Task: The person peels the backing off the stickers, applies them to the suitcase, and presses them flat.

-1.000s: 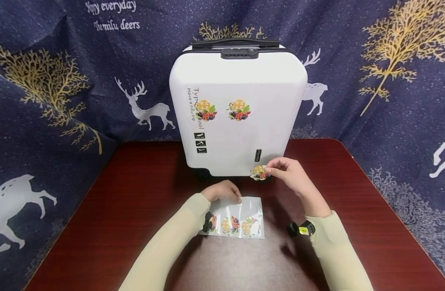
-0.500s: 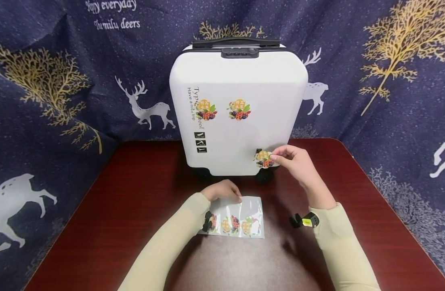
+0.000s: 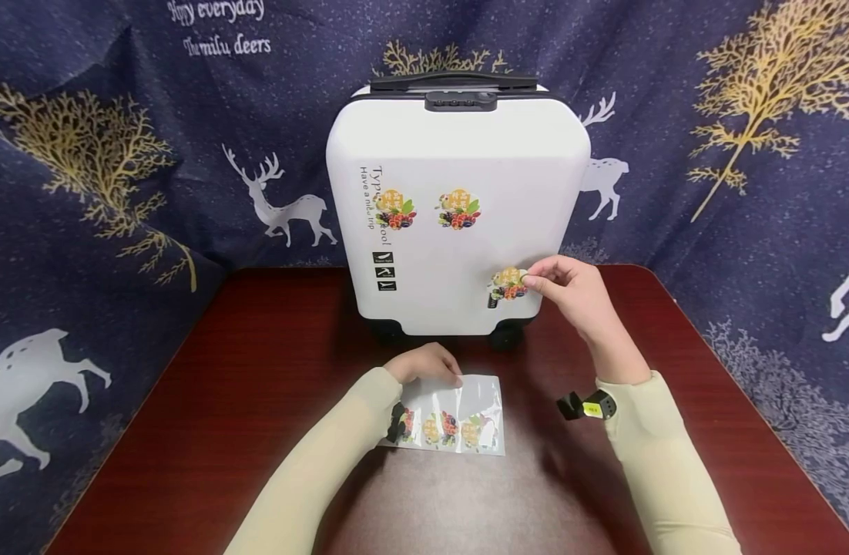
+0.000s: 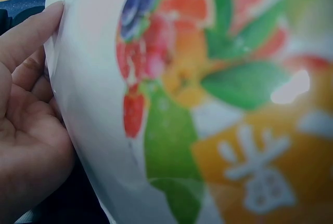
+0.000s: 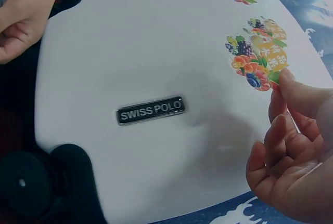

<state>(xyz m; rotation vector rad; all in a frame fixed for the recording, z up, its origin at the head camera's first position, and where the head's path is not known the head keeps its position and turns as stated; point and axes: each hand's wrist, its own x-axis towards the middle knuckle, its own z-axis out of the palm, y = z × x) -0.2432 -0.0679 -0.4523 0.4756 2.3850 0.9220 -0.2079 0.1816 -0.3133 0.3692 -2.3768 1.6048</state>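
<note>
My right hand [image 3: 570, 291] pinches a fruit-print sticker [image 3: 508, 284] by its right edge, between thumb and index finger. The sticker hangs before the lower right of a white suitcase [image 3: 452, 247], overlapping its small name badge in the head view. In the right wrist view the badge [image 5: 151, 110] reads SWISS POLO, and the held sticker [image 5: 257, 60] sits off to its upper right. My left hand [image 3: 426, 364] grips the upper edge of a clear-fronted sticker sheet [image 3: 476, 393], its thumb [image 4: 39, 29] along the border. Fruit prints run along the sheet's lower part.
Two similar fruit stickers, one left [image 3: 394, 210] and one nearer the middle [image 3: 459, 210], are on the suitcase's upper face. The suitcase stands upright on a dark red table [image 3: 272, 362]. Behind hangs a blue cloth [image 3: 286, 100] with deer and trees.
My right hand has lifted the sticker upward and slightly right, from the suitcase's bottom edge to over the badge. The left hand and the sheet stay in place.
</note>
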